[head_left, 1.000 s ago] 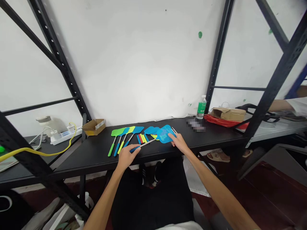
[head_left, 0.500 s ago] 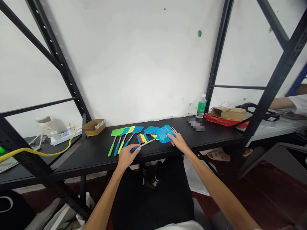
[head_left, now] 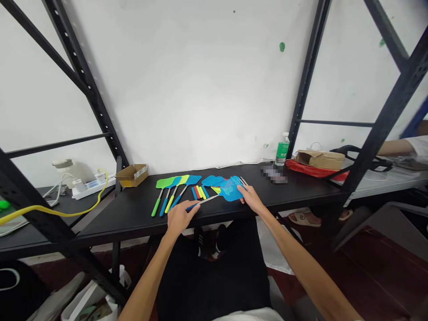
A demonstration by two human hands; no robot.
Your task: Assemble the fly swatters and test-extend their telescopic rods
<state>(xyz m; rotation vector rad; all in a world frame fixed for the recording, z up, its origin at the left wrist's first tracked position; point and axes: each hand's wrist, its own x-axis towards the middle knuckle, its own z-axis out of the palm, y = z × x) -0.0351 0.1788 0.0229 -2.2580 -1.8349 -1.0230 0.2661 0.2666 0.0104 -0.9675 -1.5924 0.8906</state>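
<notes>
Blue fly swatter (head_left: 231,189) lies slantwise between the two hands, its mesh head up at the right hand and its handle in the left. The left hand (head_left: 179,216) is closed around the handle, thumb and fingers pinching near the shaft, over the front part of the black counter (head_left: 113,218). The right hand (head_left: 250,196) grips the far edge of the mesh, thumb on top; thin metal rods (head_left: 243,181) show just beyond its fingers, and whether it holds them too I cannot tell. Just left of and beyond the left hand, four assembled swatters (head_left: 171,196) lie in a fanned row with their handles toward the person: green, blue, yellow, blue. Past the left hand, between that row and the held mesh, sits a group of short loose handles (head_left: 199,192) in blue, red and yellow. Beside them, left of the right hand, blue loose heads (head_left: 210,180) overlap, with a yellow piece (head_left: 216,190) partly under the held mesh. Farther out, an open cardboard box (head_left: 132,176) stands beyond the left hand, well to its left. Beyond the right hand, to its right, are a blurred item (head_left: 274,174), an upright green-labelled bottle (head_left: 282,149), and a brown carton (head_left: 321,159) on a red bag (head_left: 301,168).
</notes>
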